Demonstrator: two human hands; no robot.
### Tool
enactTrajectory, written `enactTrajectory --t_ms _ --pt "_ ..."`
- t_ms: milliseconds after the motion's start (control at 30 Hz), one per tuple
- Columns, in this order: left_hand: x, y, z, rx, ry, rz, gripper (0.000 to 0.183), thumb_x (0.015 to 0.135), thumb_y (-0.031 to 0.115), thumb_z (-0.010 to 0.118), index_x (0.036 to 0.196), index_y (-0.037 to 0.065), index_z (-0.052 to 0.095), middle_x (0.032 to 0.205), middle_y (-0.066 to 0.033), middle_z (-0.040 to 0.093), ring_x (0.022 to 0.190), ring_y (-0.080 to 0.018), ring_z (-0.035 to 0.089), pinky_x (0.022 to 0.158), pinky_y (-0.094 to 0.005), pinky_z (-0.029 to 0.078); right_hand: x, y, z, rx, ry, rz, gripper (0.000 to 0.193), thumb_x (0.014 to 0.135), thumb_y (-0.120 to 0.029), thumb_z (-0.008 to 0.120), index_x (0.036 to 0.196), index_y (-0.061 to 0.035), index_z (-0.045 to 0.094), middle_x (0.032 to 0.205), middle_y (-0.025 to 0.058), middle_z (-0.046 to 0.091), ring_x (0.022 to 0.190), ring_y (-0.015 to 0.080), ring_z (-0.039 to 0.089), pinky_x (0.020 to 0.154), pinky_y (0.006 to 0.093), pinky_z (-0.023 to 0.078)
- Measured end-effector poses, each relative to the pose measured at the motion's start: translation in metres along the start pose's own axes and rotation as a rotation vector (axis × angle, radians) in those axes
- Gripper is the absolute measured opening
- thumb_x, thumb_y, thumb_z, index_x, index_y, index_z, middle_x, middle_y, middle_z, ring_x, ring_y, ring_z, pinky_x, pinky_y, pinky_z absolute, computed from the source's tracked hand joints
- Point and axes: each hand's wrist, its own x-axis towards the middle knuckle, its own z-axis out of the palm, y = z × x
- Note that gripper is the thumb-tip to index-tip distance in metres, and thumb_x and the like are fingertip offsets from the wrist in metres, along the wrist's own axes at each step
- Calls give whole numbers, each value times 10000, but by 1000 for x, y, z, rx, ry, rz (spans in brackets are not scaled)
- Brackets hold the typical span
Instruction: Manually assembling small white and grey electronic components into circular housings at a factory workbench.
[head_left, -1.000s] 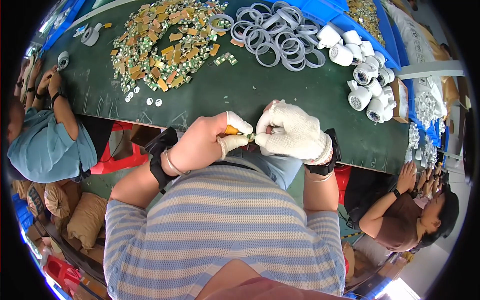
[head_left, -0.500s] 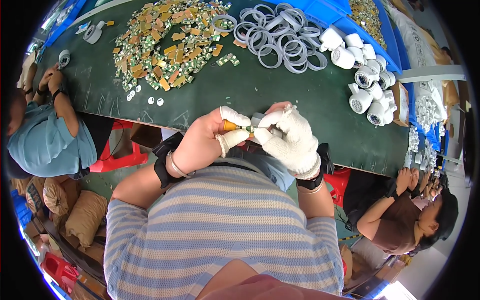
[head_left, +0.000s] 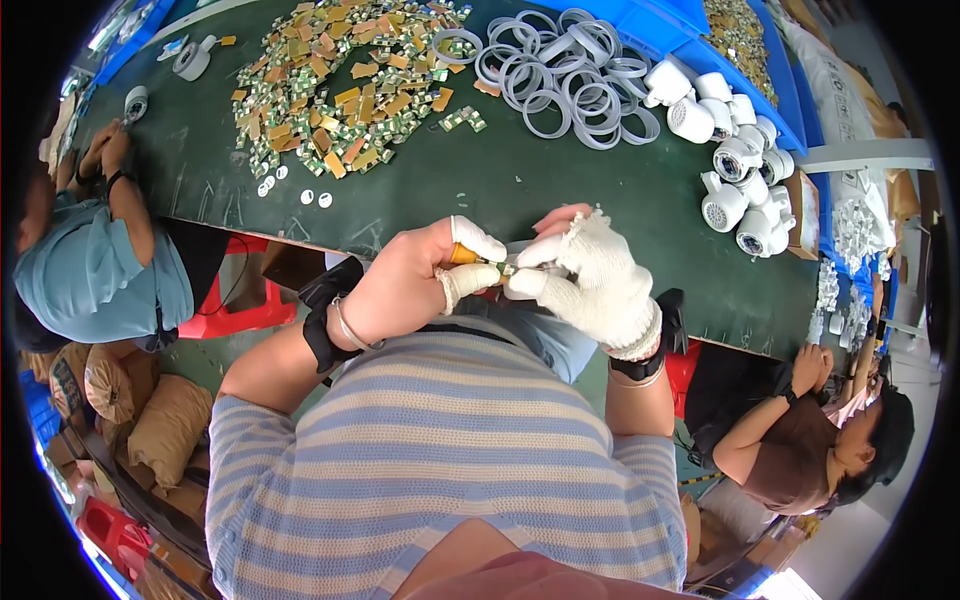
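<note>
Near the table's front edge, both hands meet over a small green circuit board (head_left: 506, 269). My left hand (head_left: 412, 272), with white covers on the thumb and forefinger, pinches it from the left. An orange-brown piece (head_left: 463, 254) shows between those fingers; whether it joins the board I cannot tell. My right hand (head_left: 590, 280), in a white knitted glove with some fingertips bare, closes its thumb and forefinger at the board's right end. Its other fingers curl around, and anything within them is hidden.
Ahead lies a heap of small boards (head_left: 330, 90) on the green table (head_left: 420, 190). Grey rings (head_left: 570, 80) are piled beside it. White camera-like housings (head_left: 735, 160) stand at right, by blue bins (head_left: 660, 25). Co-workers sit left (head_left: 100, 255) and right (head_left: 790, 450).
My right hand has turned slightly, its wrist shifting right and its fingers drawing closer around the board's end. The grey shape between the hands shows less. My left hand keeps its pinch.
</note>
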Motion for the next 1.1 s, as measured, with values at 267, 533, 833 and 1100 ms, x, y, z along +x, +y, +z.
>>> enactTrajectory --t_ms 267,533,833,1100 --pt "-8 1 6 394 97 141 147 972 7 726 1113 18 687 980 -62 756 908 -102 706 790 -261 557 10 -2 4 -53 -17 -93 193 727 -223 898 859 -166 769 834 10 723 949 270 687 887 428 514" --pt "-25 30 -30 112 305 239 223 925 50 788 1129 42 700 1002 -65 757 908 -130 713 786 -290 567 6 -25 6 -70 246 35 317 750 -170 872 1034 -92 754 1048 108 722 1014 301 667 959 436 509" --pt "-95 76 -295 1012 1007 133 362 1010 154 705 1331 12 614 1059 -60 731 941 -154 689 795 -282 527 -15 4 11 173 325 196 182 893 -75 787 1071 -57 753 1034 98 728 910 226 671 836 325 528" --pt "-10 38 -154 846 746 365 698 967 147 760 1578 73 431 1505 -108 565 1328 -201 566 1005 -335 510 -65 106 -102 -1012 756 293 452 872 -211 814 1269 -32 693 1233 198 687 1169 386 626 1044 476 467"
